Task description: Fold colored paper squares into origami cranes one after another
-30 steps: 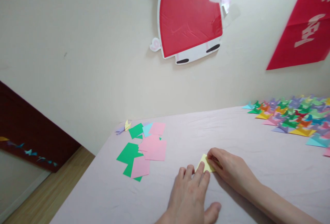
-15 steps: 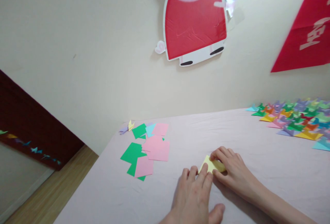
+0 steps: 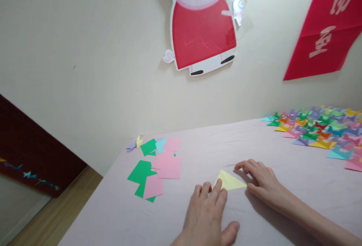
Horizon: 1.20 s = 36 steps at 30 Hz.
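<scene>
A small yellow sheet of paper (image 3: 230,182), folded into a triangle, lies flat on the pale pink cloth (image 3: 226,144). My left hand (image 3: 207,208) rests on its left part, fingertips pressing down, fingers spread and thumb out to the side. Just right of the triangle is my right hand (image 3: 261,180). Its fingers are curved and apart, with a gap between thumb and forefinger. The thumb tip is at the triangle's right corner; whether it touches the paper I cannot tell.
Loose pink paper squares (image 3: 169,166) and green paper squares (image 3: 141,170) overlap on the left. Behind them sit a yellow folded paper piece (image 3: 139,141) and a purple one (image 3: 131,146). Many-coloured folded paper figures (image 3: 319,129) stand in rows at right, near the wall (image 3: 113,68).
My right hand has let go of the yellow paper and drawn slightly right, opening its fingers. The triangle now shows whole on its right side. The left hand stays on it; the view has shifted.
</scene>
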Each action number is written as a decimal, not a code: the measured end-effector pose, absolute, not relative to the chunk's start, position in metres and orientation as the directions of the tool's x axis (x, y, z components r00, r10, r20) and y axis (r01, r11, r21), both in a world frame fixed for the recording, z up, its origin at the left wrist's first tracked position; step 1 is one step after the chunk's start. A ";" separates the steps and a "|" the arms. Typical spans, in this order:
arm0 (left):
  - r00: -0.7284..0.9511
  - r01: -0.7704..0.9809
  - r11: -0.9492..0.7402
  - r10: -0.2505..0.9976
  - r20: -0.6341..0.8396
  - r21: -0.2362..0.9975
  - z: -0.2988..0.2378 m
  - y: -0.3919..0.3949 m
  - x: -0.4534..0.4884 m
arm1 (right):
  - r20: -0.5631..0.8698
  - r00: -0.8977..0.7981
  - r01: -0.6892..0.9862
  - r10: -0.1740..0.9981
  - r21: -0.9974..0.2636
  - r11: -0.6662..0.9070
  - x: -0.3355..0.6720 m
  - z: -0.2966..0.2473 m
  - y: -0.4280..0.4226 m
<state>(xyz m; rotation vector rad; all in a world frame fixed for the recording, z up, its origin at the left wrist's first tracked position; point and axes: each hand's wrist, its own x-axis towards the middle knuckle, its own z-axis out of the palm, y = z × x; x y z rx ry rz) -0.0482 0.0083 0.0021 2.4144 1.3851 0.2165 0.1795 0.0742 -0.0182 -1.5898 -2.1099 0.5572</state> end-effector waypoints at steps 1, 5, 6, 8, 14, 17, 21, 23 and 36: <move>0.510 0.801 -0.466 0.860 -0.021 0.376 0.003 0.009 -0.048 | 0.105 -0.225 0.777 0.969 -0.581 0.243 0.184 -0.019 0.075; 0.457 0.782 -0.447 0.885 0.087 0.434 0.010 0.017 -0.041 | 0.141 -0.170 0.650 0.975 -0.728 0.219 0.190 -0.020 0.073; 0.419 0.782 -0.416 0.902 0.102 0.464 0.011 0.022 -0.037 | 0.152 -0.178 0.606 0.972 -0.761 0.230 0.188 -0.020 0.071; 0.305 0.791 -0.312 0.947 0.101 0.526 0.014 0.032 -0.027 | 0.181 -0.223 0.552 0.958 -0.787 0.277 0.181 -0.019 0.066; 0.082 0.863 -0.113 0.993 0.084 0.493 0.006 0.052 -0.006 | 0.217 -0.327 0.654 0.920 -0.650 0.386 0.164 -0.017 0.059; 0.057 0.887 -0.077 0.997 0.058 0.455 0.003 0.052 -0.006 | 0.204 -0.326 0.681 0.923 -0.626 0.379 0.163 -0.016 0.062; 0.060 0.890 -0.067 0.998 0.030 0.451 0.004 0.050 -0.009 | 0.206 -0.318 0.688 0.926 -0.622 0.374 0.163 -0.015 0.064; 0.064 0.888 -0.070 0.998 0.029 0.454 0.005 0.050 -0.012 | 0.211 -0.308 0.689 0.928 -0.622 0.371 0.163 -0.015 0.063; 0.064 0.874 -0.074 0.997 0.038 0.480 0.005 0.047 -0.016 | 0.191 -0.343 0.683 0.920 -0.622 0.384 0.165 -0.015 0.066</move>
